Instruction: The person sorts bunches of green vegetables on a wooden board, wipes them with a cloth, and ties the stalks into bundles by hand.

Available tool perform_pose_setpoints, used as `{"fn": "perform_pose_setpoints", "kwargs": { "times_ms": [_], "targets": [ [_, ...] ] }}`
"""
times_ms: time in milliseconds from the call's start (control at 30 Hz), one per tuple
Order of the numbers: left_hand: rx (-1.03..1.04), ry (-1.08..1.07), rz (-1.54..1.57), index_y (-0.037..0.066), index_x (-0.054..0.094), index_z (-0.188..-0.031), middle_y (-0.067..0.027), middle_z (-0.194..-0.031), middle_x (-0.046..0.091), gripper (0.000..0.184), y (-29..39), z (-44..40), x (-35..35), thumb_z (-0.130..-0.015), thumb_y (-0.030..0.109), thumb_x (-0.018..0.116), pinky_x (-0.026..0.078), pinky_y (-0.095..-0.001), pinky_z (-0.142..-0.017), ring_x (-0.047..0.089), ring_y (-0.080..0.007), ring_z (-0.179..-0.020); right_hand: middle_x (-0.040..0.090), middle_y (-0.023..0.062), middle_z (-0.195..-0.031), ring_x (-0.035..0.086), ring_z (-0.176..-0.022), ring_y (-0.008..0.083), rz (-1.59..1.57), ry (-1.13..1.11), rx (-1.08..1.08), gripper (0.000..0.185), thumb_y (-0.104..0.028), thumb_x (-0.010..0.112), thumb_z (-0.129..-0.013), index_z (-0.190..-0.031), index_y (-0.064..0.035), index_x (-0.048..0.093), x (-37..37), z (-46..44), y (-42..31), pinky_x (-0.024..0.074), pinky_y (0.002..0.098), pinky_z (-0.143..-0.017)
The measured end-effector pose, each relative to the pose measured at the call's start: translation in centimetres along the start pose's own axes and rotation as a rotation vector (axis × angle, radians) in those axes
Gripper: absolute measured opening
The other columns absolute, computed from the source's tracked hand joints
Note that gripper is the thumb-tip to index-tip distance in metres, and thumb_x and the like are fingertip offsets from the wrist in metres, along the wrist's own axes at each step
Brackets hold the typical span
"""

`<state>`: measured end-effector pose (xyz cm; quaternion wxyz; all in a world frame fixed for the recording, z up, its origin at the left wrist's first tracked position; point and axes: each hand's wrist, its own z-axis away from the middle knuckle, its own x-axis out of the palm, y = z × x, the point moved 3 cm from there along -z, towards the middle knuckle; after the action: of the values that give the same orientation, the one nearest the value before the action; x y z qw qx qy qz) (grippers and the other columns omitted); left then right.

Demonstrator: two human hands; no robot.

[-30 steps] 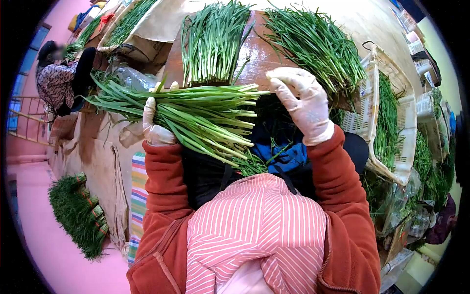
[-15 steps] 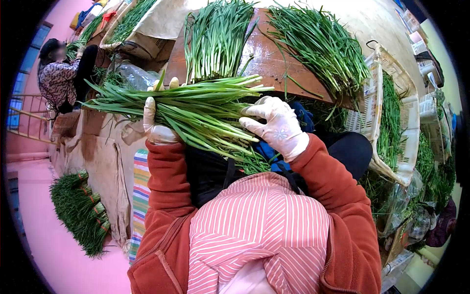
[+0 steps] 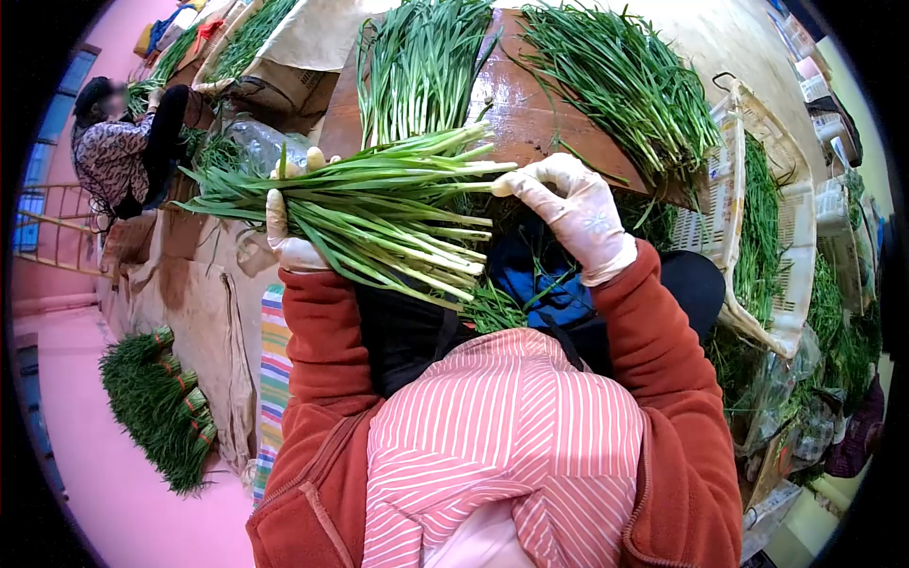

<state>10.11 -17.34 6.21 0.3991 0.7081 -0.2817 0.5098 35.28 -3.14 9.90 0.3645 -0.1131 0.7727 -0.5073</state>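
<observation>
A loose bunch of Chinese chives [image 3: 379,213] lies across my left hand [image 3: 295,213], leaves to the left and pale stem ends to the right. The gloved fingers and thumb of that hand are closed around its leafy part. My right hand [image 3: 573,213], also gloved, pinches the pale end of a chive stalk [image 3: 488,168] sticking out on the right side of the bunch. Below the hands, loose green scraps [image 3: 497,308] lie on my lap. Beyond the bunch, a pile of chives [image 3: 417,76] rests on a brown board [image 3: 521,104].
A second chive pile [image 3: 625,85] lies on the board's right part. To the right stands a white plastic crate [image 3: 795,218] with greens inside. Banded bundles [image 3: 156,407] lie on the floor at left. Another person [image 3: 114,151] sits at the far left.
My right hand has moved up and slightly right, from the stem ends to pinching one stalk's end. The stems have fanned apart, and the bunch has shifted slightly.
</observation>
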Motion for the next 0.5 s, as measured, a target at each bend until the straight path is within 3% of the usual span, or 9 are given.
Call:
{"fn": "perform_pose_setpoints", "kwargs": {
  "times_ms": [100, 133, 167, 233, 300, 367, 433, 467, 500],
  "targets": [
    [-0.008, -0.049, -0.054, 0.016, 0.056, -0.122, -0.0104, -0.127, 0.053, 0.038, 0.5, -0.3, -0.6, -0.088, 0.031, 0.046, 0.032, -0.0544, -0.101, 0.046, -0.0296, -0.118, 0.067, 0.0075, -0.086, 0.059, -0.078, 0.0152, -0.229, -0.189, 0.267, 0.031, -0.029, 0.069, -0.079, -0.097, -0.0038, 0.067, 1.2, 0.9, 0.0, 0.0465, 0.0292, -0.071],
    [-0.012, 0.017, 0.001, 0.017, 0.057, -0.12, -0.0126, -0.125, 0.053, 0.037, 0.4, -0.4, -0.6, -0.088, 0.033, 0.047, 0.033, -0.0551, -0.1, 0.046, -0.0325, -0.117, 0.066, 0.0071, -0.086, 0.06, -0.077, 0.0131, -0.429, -0.231, 0.185, 0.037, -0.03, 0.069, -0.08, -0.102, -0.0004, 0.064, 2.9, 1.3, 1.2, 0.0479, 0.0282, -0.07],
    [-0.015, 0.083, 0.054, 0.017, 0.058, -0.118, -0.0148, -0.124, 0.054, 0.036, 0.4, -0.5, -0.8, -0.088, 0.035, 0.047, 0.033, -0.0559, -0.099, 0.047, -0.0355, -0.115, 0.064, 0.002, -0.084, 0.056, -0.073, 0.0103, -0.428, -0.449, 0.45, 0.025, -0.016, 0.065, -0.083, -0.103, -0.0016, 0.065, 3.4, 2.0, 2.1, 0.0466, 0.0244, -0.069],
    [-0.018, -0.009, -0.016, 0.015, 0.054, -0.122, -0.0147, -0.128, 0.05, 0.038, 1.0, -1.0, -1.4, -0.089, 0.033, 0.045, 0.032, -0.0544, -0.101, 0.045, -0.0334, -0.118, 0.064, 0.0017, -0.08, 0.055, -0.067, 0.0089, -0.464, -0.438, 0.511, 0.019, -0.016, 0.064, -0.084, -0.094, -0.0009, 0.067, 3.4, 2.0, 3.4, 0.0467, 0.0235, -0.065],
    [0.055, 0.128, -0.051, 0.013, 0.049, -0.127, -0.0148, -0.132, 0.046, 0.042, 2.1, -1.2, -2.2, -0.09, 0.032, 0.043, 0.03, -0.0523, -0.104, 0.043, -0.0316, -0.121, 0.065, 0.0037, -0.08, 0.056, -0.067, 0.0093, 0.021, -0.206, 0.356, 0.016, -0.016, 0.062, -0.084, -0.091, -0.0023, 0.069, 2.4, 1.4, 8.7, 0.0475, 0.0248, -0.065],
    [-0.011, -0.002, -0.02, 0.011, 0.045, -0.131, -0.015, -0.135, 0.043, 0.045, 3.0, -1.4, -3.1, -0.091, 0.031, 0.043, 0.028, -0.0509, -0.105, 0.041, -0.0312, -0.123, 0.066, 0.0057, -0.086, 0.06, -0.076, 0.0123, 0.164, -0.361, 0.635, 0.018, -0.014, 0.061, -0.084, -0.096, -0.0023, 0.067, 1.7, 1.5, 11.1, 0.0482, 0.0259, -0.073],
    [-0.029, 0.014, -0.033, 0.01, 0.045, -0.131, -0.0155, -0.135, 0.043, 0.046, 2.6, -1.7, -2.2, -0.09, 0.031, 0.043, 0.028, -0.0505, -0.105, 0.041, -0.0319, -0.123, 0.067, 0.0115, -0.093, 0.063, -0.089, 0.0229, -0.031, -0.282, 0.398, 0.023, -0.022, 0.062, -0.081, -0.099, -0.0086, 0.067, 2.7, 2.3, 11.7, 0.0471, 0.0317, -0.082],
    [0.174, 0.461, -0.425, 0.007, 0.044, -0.131, -0.0158, -0.136, 0.041, 0.047, 2.4, -1.5, -2.0, -0.09, 0.031, 0.043, 0.028, -0.0494, -0.105, 0.04, -0.0324, -0.124, 0.066, 0.0117, -0.096, 0.062, -0.092, 0.0231, -0.068, -0.251, 0.355, 0.024, -0.021, 0.061, -0.082, -0.101, -0.0092, 0.066, 3.1, 2.2, 11.7, 0.0465, 0.0315, -0.084],
    [0.171, 0.463, -0.427, 0.007, 0.044, -0.131, -0.0158, -0.136, 0.041, 0.047, 2.0, -1.6, -1.8, -0.09, 0.031, 0.043, 0.028, -0.0494, -0.105, 0.04, -0.0324, -0.124, 0.065, 0.0131, -0.099, 0.062, -0.092, 0.024, -0.052, -0.21, 0.312, 0.024, -0.021, 0.06, -0.082, -0.103, -0.0089, 0.066, 2.7, 1.9, 10.3, 0.0466, 0.032, -0.084]
  ]
}}
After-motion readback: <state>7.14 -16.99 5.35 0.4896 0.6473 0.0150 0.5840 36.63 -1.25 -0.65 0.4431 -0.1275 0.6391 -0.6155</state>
